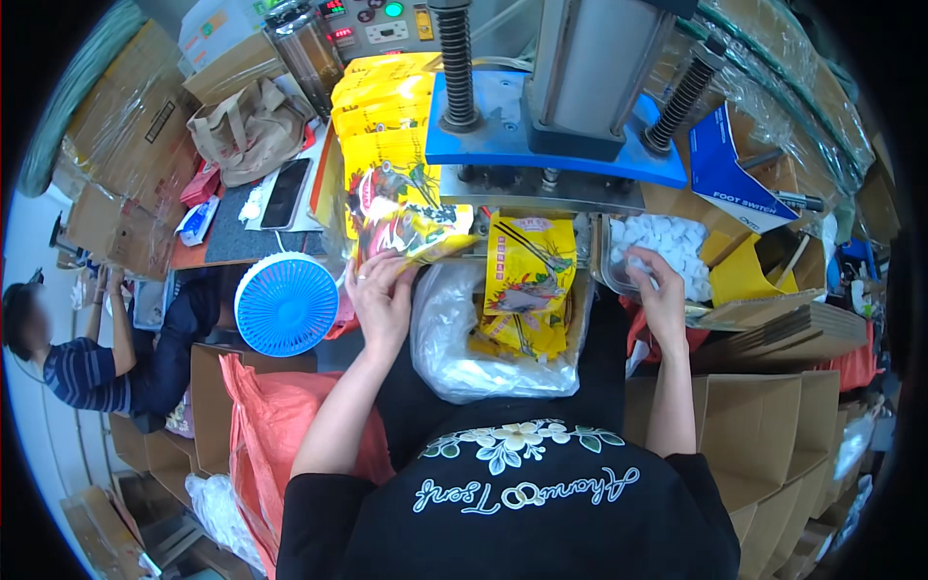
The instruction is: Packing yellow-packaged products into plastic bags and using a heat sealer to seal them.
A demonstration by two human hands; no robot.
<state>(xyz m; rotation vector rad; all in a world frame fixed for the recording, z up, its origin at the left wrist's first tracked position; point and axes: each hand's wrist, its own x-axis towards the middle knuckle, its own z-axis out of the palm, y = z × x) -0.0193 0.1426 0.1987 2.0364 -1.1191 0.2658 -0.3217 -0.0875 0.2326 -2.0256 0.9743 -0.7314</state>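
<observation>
My left hand (383,295) has its fingers closed on the near edge of a printed yellow pouch (411,235), tilted up from a row of similar yellow pouches (387,126). My right hand (659,295) reaches into a clear plastic tub (609,271) of small white packets (662,237). Its fingertips are pinched together, and what they hold is hard to make out. Between my hands, another yellow pouch (530,261) hangs flat below the press with the blue plate (551,150). Under it, more pouches lie in a box lined with a clear plastic bag (449,343).
A round blue fan (287,304) stands left of my left forearm. A phone (287,193) and a cloth bag (249,130) lie behind it. A red sack (280,416) is at lower left, cardboard boxes (754,425) at right. Another person (106,358) sits far left.
</observation>
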